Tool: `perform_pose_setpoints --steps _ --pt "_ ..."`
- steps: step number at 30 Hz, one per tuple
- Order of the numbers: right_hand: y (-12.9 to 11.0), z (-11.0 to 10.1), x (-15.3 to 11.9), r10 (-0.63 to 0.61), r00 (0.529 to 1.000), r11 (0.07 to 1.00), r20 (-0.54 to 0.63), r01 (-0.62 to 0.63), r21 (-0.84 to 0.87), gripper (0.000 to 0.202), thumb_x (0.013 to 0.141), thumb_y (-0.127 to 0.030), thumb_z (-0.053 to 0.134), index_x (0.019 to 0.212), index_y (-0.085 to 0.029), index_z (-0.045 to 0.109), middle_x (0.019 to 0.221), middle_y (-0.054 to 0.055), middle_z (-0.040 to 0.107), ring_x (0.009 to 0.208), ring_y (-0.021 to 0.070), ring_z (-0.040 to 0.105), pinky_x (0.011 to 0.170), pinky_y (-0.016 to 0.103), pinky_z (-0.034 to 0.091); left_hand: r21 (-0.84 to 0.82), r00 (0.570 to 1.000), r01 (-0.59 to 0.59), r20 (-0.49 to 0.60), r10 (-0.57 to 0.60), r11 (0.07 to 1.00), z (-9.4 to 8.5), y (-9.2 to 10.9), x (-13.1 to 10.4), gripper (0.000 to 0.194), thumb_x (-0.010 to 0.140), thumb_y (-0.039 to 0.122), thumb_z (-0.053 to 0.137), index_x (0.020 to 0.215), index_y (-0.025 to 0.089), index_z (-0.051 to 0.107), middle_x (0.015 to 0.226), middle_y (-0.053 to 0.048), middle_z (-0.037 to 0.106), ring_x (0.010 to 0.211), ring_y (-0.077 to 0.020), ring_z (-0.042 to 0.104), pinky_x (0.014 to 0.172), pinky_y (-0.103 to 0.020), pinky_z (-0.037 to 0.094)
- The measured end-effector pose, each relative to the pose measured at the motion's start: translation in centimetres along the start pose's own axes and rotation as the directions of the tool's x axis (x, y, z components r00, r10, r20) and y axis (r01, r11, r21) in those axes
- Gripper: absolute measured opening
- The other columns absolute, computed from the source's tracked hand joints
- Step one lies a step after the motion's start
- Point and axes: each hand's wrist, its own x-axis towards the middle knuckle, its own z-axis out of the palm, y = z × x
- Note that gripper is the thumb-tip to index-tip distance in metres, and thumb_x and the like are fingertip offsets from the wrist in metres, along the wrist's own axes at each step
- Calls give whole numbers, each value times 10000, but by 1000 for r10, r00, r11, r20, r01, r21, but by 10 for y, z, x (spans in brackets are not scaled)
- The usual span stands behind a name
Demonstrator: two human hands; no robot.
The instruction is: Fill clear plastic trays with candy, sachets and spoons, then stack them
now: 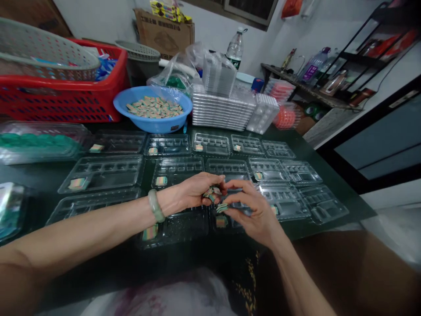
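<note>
Striped pieces, as I see them over the remote feed: small, flat, banded pink, cream and green. Landmark: the blue basin (153, 126).
1. Thin stack (222, 207), tilted, pinched in the right hand (258, 210), nearer me than the basin and right of it.
2. Jumbled clutch (212, 192), in the left hand (197, 186), same side of the basin.
3. Loose heap (154, 107), inside the basin.
4. Small piles (78, 183), lying in several clear compartment trays (112, 176), rowed before the basin.

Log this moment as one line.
left hand: holding small pieces | right hand: pinching thin pieces | below: clear trays | beyond: blue bowl
</note>
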Motion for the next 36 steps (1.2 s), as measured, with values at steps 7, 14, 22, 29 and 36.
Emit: perform_pose_setpoints --steps 7,14,22,29,36 --pt "-3 7 5 -46 997 991 65 54 -125 125 731 -144 639 806 -241 668 958 33 618 919 198 506 807 400 418 154 1000 -19 6 19 988 9 -4 -1 348 739 457 581 607 140 526 435 41 414 341 -63 368 299 -176 235" --pt "12 -1 3 165 986 979 -10 -163 125 71 751 -172 619 794 -218 652 803 16 649 815 167 566 781 349 444 119 991 92 87 -103 989 11 -7 3 401 774 523 508 708 130 555 519 -9 525 402 -93 478 281 -145 236" --pt "32 -1 -2 468 881 807 -65 -396 437 148 718 -287 648 807 -170 629 732 8 635 671 127 573 636 260 453 192 997 -41 71 28 981 18 0 -4 408 774 509 525 728 106 567 589 -34 569 398 -74 471 291 -153 256" --pt "33 4 4 467 870 804 -155 -345 485 146 711 -302 645 779 -173 632 701 9 638 652 133 591 619 255 474 286 991 -109 -45 127 952 26 4 3 382 721 487 604 661 114 551 520 3 526 366 -46 402 302 -147 207" --pt "90 -49 26 420 874 893 -244 -351 283 218 689 -328 647 836 -168 637 786 36 677 718 153 623 665 277 488 46 998 14 -55 -11 999 16 9 18 303 707 409 646 794 120 611 681 -26 564 449 -55 466 324 -134 197"
